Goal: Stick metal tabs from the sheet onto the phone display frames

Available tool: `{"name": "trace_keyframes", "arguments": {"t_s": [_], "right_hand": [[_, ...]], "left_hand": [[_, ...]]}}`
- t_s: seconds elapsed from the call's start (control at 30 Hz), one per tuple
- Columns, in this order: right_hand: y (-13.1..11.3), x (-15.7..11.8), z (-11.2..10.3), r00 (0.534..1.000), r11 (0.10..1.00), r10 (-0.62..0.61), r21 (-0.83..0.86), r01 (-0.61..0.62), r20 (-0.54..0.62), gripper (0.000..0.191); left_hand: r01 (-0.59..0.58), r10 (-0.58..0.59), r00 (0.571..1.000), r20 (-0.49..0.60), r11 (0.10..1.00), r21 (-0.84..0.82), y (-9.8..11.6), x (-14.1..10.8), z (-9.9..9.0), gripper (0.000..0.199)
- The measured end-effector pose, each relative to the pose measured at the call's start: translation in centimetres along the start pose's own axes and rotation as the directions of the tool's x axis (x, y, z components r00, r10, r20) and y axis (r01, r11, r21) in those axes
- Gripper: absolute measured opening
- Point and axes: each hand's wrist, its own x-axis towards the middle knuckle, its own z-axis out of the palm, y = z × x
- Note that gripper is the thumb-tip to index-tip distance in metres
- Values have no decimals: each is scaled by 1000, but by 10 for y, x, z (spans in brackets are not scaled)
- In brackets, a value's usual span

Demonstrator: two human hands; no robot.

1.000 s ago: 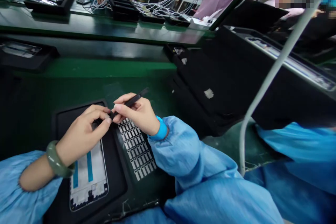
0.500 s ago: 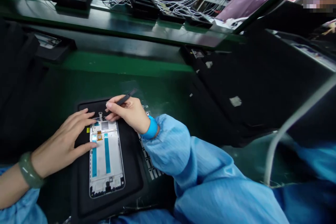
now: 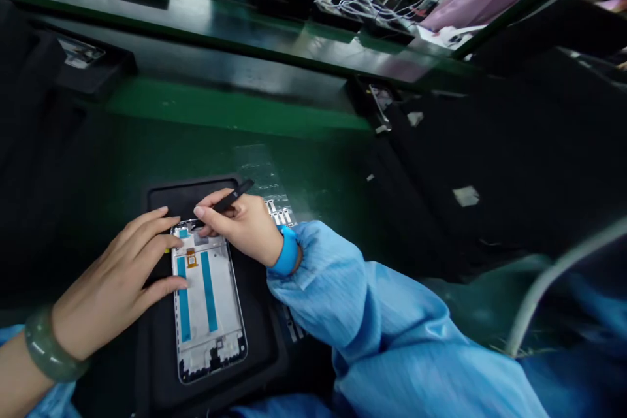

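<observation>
Plainly, blue strips [image 3: 209, 290] line the silvery frame [image 3: 198, 307], left hand [image 3: 115, 277] splayed, right hand [image 3: 245, 225] pinching a black tool [image 3: 236, 196].

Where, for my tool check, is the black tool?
Head view, left of centre: the black tool is in the right hand, at the far end of the phone frame.

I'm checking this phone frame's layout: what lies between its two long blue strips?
In the head view, a small orange piece sits between the blue strips near their upper ends; below it, the pale panel between them looks bare.
</observation>
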Motion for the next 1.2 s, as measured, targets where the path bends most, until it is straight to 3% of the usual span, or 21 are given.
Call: {"name": "trace_keyframes", "arguments": {"t_s": [0.47,0.83,0.9,1.07,1.2], "right_hand": [[2,1,0,998,995,-60,-83,61,8,18],[-1,1,1,996,981,-85,-172,88,25,15],[1,2,0,996,988,-92,-124,92,10,19],[5,11,-2,991,973,-103,197,118,-89,29],[7,19,-2,987,981,-156,111,160,-41,26]], "left_hand": [[4,-4,1000,-1,1000,11,1,0,-1,47],[-52,54,998,-9,982,181,7,2,0,49],[-50,54,998,-19,978,200,10,3,0,49],[-40,51,998,-48,976,214,15,6,2,44],[-19,32,998,-60,978,210,15,6,5,44]]}}
